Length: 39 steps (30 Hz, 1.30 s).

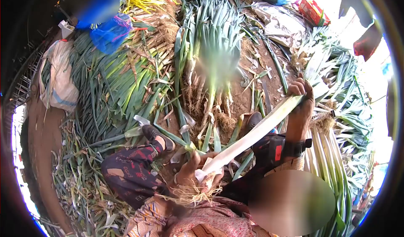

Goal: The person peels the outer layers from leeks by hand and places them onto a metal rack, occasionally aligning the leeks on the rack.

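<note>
A long leek (248, 137) with a pale white shaft lies slanted across my lap, its root end low and its green end up to the right. My left hand (188, 169) is closed around the lower end, just above the stringy roots (191, 193). Peeled strips of leaf lie by its fingers; whether it also pinches one I cannot tell. Higher up, my right hand (302, 100) grips the leek near the start of its green leaves. A black band (290, 148) circles that wrist.
A pile of leeks with roots (210, 31) lies ahead, another green heap (122, 73) to the left. Trimmed leeks (332, 165) lie at my right. Leaf scraps (92, 186) cover the ground at left. A white sack (61, 75) and blue plastic bag (110, 37) stand beyond.
</note>
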{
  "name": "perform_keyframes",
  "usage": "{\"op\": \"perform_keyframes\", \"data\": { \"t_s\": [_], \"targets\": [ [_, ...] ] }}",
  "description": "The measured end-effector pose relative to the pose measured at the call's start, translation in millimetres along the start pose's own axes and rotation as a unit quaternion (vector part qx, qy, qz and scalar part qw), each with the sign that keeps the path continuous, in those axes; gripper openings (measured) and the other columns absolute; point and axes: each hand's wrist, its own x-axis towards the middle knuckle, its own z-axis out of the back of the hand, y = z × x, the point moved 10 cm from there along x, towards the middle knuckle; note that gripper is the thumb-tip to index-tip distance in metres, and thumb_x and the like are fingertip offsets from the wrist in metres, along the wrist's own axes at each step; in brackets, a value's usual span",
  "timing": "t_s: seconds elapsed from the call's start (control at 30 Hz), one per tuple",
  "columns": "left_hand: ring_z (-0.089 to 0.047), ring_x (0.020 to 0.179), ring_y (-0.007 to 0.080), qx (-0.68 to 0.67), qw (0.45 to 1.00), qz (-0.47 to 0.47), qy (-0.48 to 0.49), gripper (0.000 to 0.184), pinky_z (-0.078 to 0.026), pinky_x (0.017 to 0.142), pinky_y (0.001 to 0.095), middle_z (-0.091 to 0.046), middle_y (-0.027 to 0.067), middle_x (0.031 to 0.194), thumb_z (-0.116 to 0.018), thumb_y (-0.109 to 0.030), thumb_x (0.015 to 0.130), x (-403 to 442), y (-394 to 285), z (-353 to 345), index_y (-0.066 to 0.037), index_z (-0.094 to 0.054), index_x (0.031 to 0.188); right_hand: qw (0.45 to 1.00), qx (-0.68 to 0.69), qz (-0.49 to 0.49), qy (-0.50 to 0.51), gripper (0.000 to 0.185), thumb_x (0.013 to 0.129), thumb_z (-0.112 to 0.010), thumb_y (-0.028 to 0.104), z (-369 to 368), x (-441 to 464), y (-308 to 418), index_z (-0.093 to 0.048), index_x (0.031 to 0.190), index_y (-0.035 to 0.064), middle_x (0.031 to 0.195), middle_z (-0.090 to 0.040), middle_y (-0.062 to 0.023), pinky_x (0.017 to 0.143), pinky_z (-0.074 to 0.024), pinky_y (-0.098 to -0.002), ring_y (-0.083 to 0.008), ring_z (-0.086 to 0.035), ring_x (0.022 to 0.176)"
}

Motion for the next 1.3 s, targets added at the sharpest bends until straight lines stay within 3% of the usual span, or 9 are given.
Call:
{"op": "perform_keyframes", "data": {
  "t_s": [0.37,0.43,0.5,0.57,0.6,0.7,0.77,1.17,1.3],
  "targets": [
    [-0.062,0.087,0.0279,-0.517,0.854,0.008,-0.055,0.040,-0.051,0.080,0.0395,-0.060,0.0158,0.101,-0.041,-0.026,0.092,-120,36,10,0.004,-0.049,0.117,0.978,-0.162,0.017,-0.131,0.012,0.084,-0.051,0.003,39,15,-47,-0.046,0.094,-0.0027,0.067,-0.042,-0.0014,0.045,-0.0302,-0.0238,-0.0097,-0.033,0.049],
    [-0.061,0.084,0.0277,0.019,0.974,-0.012,-0.223,0.039,-0.050,0.081,0.0407,-0.061,0.0140,0.095,-0.043,-0.029,0.091,-171,29,26,0.003,-0.054,0.111,0.968,-0.224,-0.003,-0.114,0.012,0.085,-0.051,0.004,42,20,-61,-0.046,0.092,-0.0036,0.066,-0.041,-0.0005,0.045,-0.0308,-0.0232,-0.0103,-0.035,0.050],
    [-0.061,0.080,0.0259,0.331,0.879,-0.121,-0.320,0.036,-0.048,0.078,0.0432,-0.061,0.0109,0.084,-0.052,-0.029,0.087,-246,-18,30,0.003,-0.059,0.102,0.940,-0.324,0.098,-0.046,0.006,0.084,-0.046,0.003,39,47,-15,-0.042,0.079,0.0029,0.060,-0.037,0.0012,0.048,-0.0344,-0.0258,-0.0122,-0.037,0.050],
    [-0.060,0.075,0.0235,-0.198,0.899,-0.301,-0.247,0.032,-0.047,0.070,0.0452,-0.060,0.0086,0.074,-0.066,-0.024,0.079,-288,-18,41,0.004,-0.062,0.095,0.928,-0.336,0.118,-0.111,0.008,0.085,-0.045,0.004,33,41,-18,-0.041,0.078,0.0045,0.059,-0.037,0.0007,0.048,-0.0345,-0.0263,-0.0124,-0.036,0.049],
    [-0.060,0.079,0.0222,0.042,0.886,-0.187,-0.422,0.032,-0.047,0.071,0.0423,-0.061,0.0099,0.084,-0.059,-0.023,0.085,-292,-16,58,0.003,-0.058,0.103,0.923,-0.339,0.116,-0.137,0.010,0.085,-0.046,0.005,37,41,-27,-0.040,0.077,0.0050,0.058,-0.037,0.0003,0.048,-0.0343,-0.0264,-0.0125,-0.036,0.049],
    [-0.058,0.096,0.0278,0.778,0.496,0.099,-0.373,0.043,-0.047,0.078,0.0430,-0.056,0.0164,0.112,-0.059,-0.023,0.085,-206,-91,39,0.001,-0.050,0.119,0.920,-0.364,0.120,-0.087,0.010,0.084,-0.053,0.007,13,11,-80,-0.046,0.087,0.0017,0.065,-0.047,-0.0024,0.054,-0.0448,-0.0271,-0.0136,-0.050,0.056],
    [-0.052,0.105,0.0330,0.828,0.393,-0.053,-0.397,0.055,-0.042,0.089,0.0420,-0.051,0.0183,0.119,-0.065,-0.017,0.079,-178,-124,18,0.000,-0.043,0.126,0.909,-0.399,0.095,-0.077,0.018,0.084,-0.058,0.009,6,0,-96,-0.047,0.095,-0.0004,0.070,-0.051,-0.0041,0.057,-0.0494,-0.0280,-0.0151,-0.056,0.062],
    [-0.062,0.085,0.0307,0.687,0.478,-0.456,-0.303,0.038,-0.051,0.068,0.0373,-0.062,0.0162,0.100,-0.059,-0.005,0.080,58,-163,-11,-0.003,-0.054,0.117,0.862,-0.497,-0.103,0.000,0.038,0.083,-0.066,0.015,2,-30,-184,-0.047,0.114,0.0037,0.102,-0.052,-0.0057,0.087,-0.0395,-0.0304,-0.0141,-0.051,0.094],
    [-0.062,0.081,0.0190,0.485,0.782,-0.305,-0.246,0.034,-0.050,0.066,0.0276,-0.064,0.0146,0.092,-0.059,-0.016,0.088,76,-164,8,-0.001,-0.054,0.117,0.925,-0.369,-0.089,0.011,0.041,0.085,-0.063,0.014,-10,-17,-171,-0.044,0.119,0.0014,0.107,-0.055,-0.0087,0.090,-0.0409,-0.0346,-0.0188,-0.053,0.099]
  ]
}}
